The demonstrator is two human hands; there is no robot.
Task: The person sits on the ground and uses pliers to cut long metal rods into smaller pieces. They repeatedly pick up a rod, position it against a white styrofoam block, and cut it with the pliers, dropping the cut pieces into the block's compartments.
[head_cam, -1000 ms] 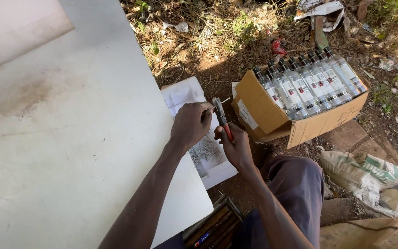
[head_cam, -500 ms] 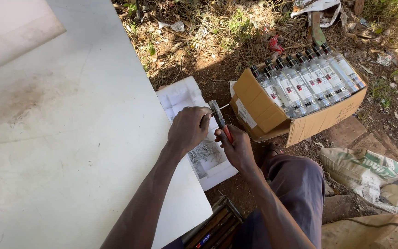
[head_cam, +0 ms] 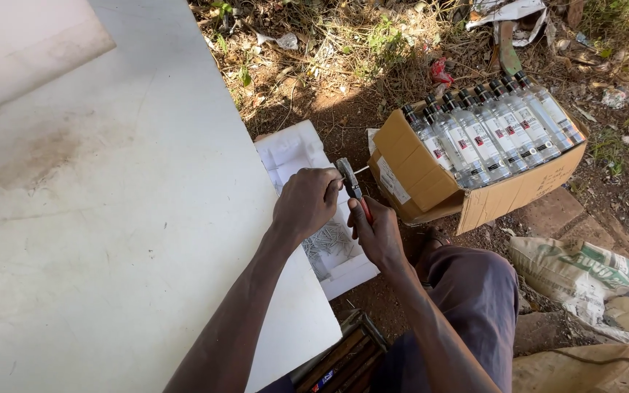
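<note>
We see the left hand (head_cam: 306, 204) curled into a loose fist over the near edge of a white tray (head_cam: 293, 156), its fingertips pinched on the end of a thin nail (head_cam: 360, 170) that pokes out level toward the carton. The right hand (head_cam: 380, 233) is wrapped tight around the red handles of the pliers (head_cam: 349, 182), whose grey head stands up between the two hands and meets the nail just beside the left fingertips; we cannot tell how firmly the head bites on it. The two hands are almost touching, right at the corner of the big white board (head_cam: 125, 218), which fills the left half of the view and carries some brown smudges. In the tray, under the left wrist, lies a heap of loose nails (head_cam: 329, 244). Just beyond the hands an open carton (head_cam: 431, 182) sits tilted on the bare ground, packed with clear bottles (head_cam: 489, 131) with dark caps lying in rows. A printed sack (head_cam: 591, 280) lies crumpled at lower right, near our knee in grey trousers (head_cam: 467, 306). Some wooden-handled tools (head_cam: 336, 360) show at the bottom edge, beneath the board's corner. Dry grass and litter cover the ground behind.
</note>
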